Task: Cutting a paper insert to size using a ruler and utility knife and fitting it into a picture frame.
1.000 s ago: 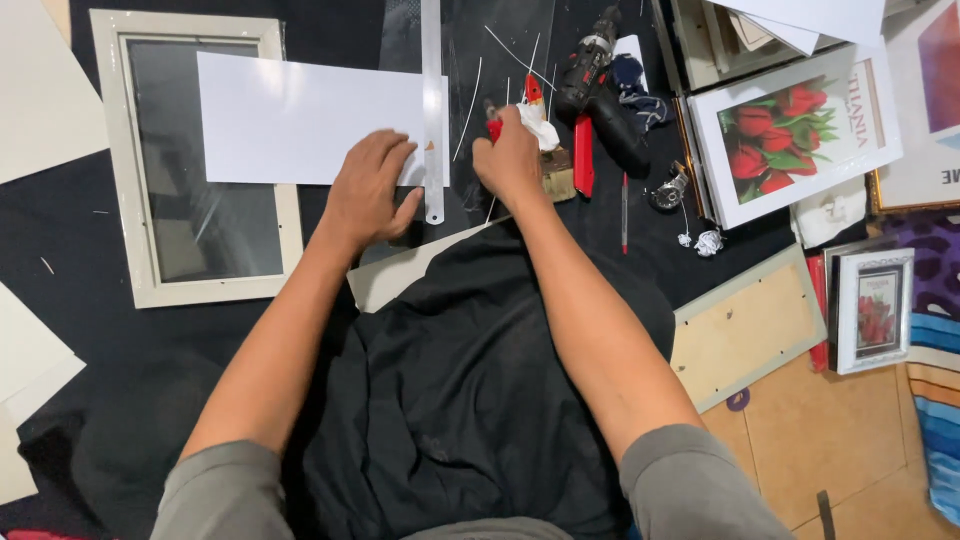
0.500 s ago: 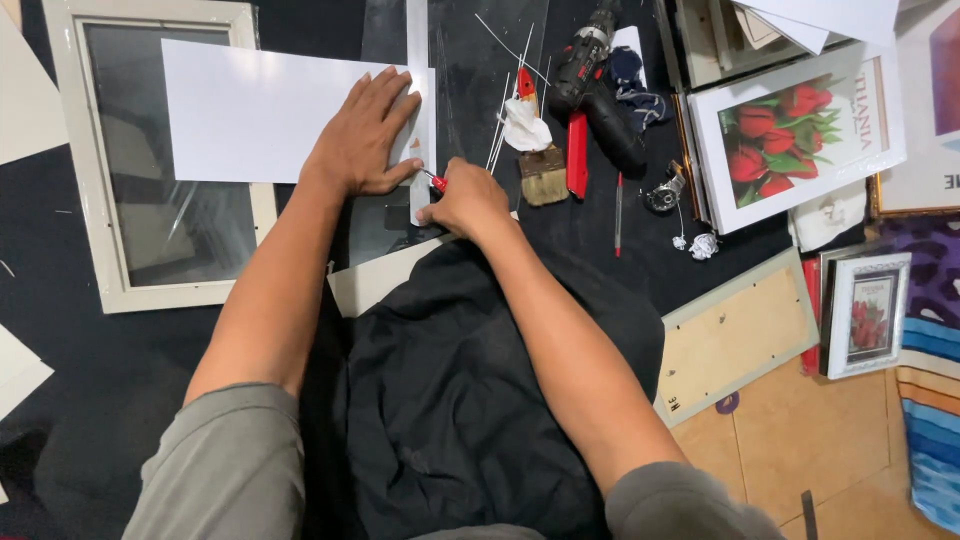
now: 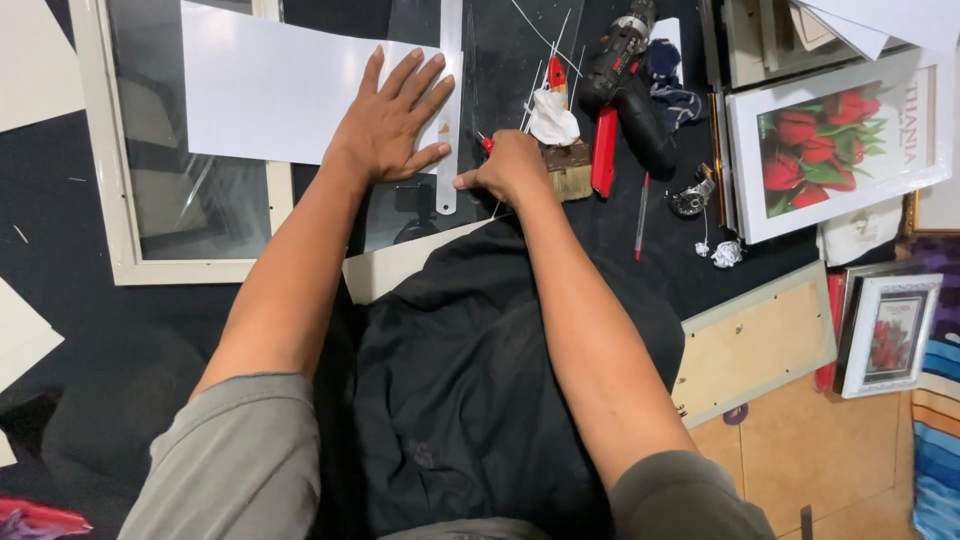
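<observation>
My left hand (image 3: 393, 120) lies flat with fingers spread on the right end of a white sheet (image 3: 265, 90), pressing a long clear ruler (image 3: 450, 110) down along the sheet's right edge. My right hand (image 3: 510, 168) is closed around a small red-handled cutter (image 3: 486, 144), its tip just right of the ruler's lower end. The sheet rests partly on a white picture frame with glass (image 3: 190, 215) and a black work surface.
A brush (image 3: 568, 170) and a crumpled white cloth (image 3: 552, 118) lie beside my right hand. A cordless drill (image 3: 630, 80), a red bar (image 3: 604, 150) and a pen (image 3: 642, 215) sit to the right. Framed tulip pictures (image 3: 835, 145) and a frame back (image 3: 750, 345) lie further right.
My right hand left the brush area, came to the ruler's lower end with the red cutter, then shifted slightly right. My left hand slid up and flattened on the sheet and ruler.
</observation>
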